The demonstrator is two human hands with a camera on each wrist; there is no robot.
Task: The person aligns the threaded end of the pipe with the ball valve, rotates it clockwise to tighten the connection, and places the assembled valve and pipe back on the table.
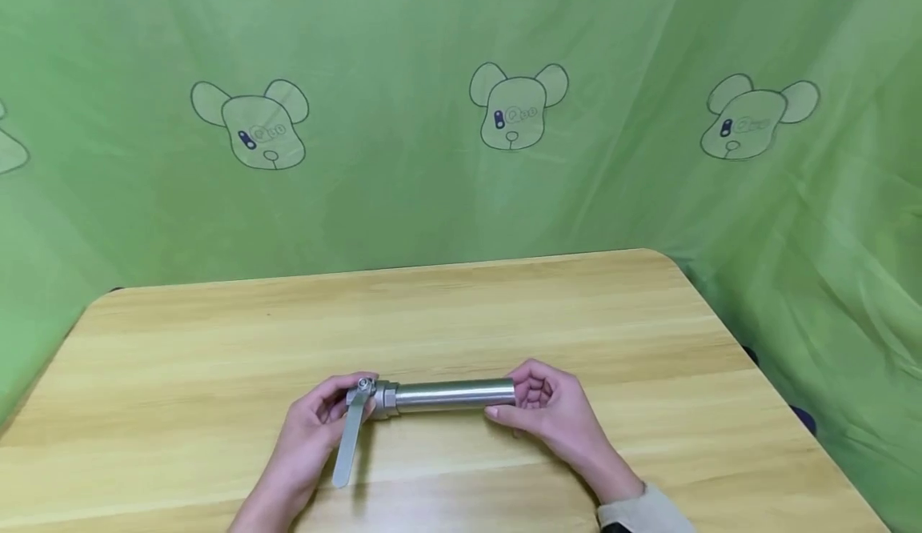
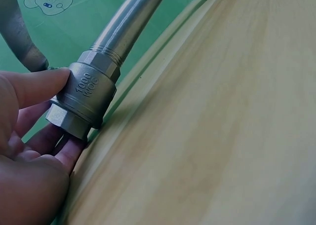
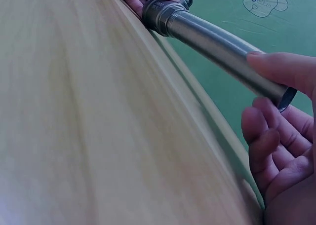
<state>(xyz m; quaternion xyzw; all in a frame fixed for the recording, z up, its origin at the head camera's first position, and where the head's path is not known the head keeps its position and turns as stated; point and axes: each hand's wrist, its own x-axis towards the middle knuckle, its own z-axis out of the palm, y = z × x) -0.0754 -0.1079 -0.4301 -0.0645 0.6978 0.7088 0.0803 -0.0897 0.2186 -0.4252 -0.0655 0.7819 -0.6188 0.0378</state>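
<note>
A metal ball valve (image 1: pixel 382 399) has a steel pipe (image 1: pixel 455 394) joined to its right side. My left hand (image 1: pixel 308 429) grips the valve body, with the thumb on the side marked "1000 WOG" in the left wrist view. The valve's flat lever handle (image 1: pixel 349 449) points toward me, at an angle to the pipe. At the pipe's far right end, my right hand (image 1: pixel 558 409) holds it between thumb and fingers. The pipe's open end (image 3: pixel 287 98) shows in the right wrist view. Threads (image 2: pixel 106 51) are visible where pipe meets valve. Fingers behind the valve are partly hidden.
Valve and pipe are over a light wood-grain table (image 1: pixel 216 341) with rounded back corners. Behind and to the right hangs a green curtain (image 1: pixel 403 197) printed with bear-head outlines. A light sleeve (image 1: pixel 644 510) covers the right wrist.
</note>
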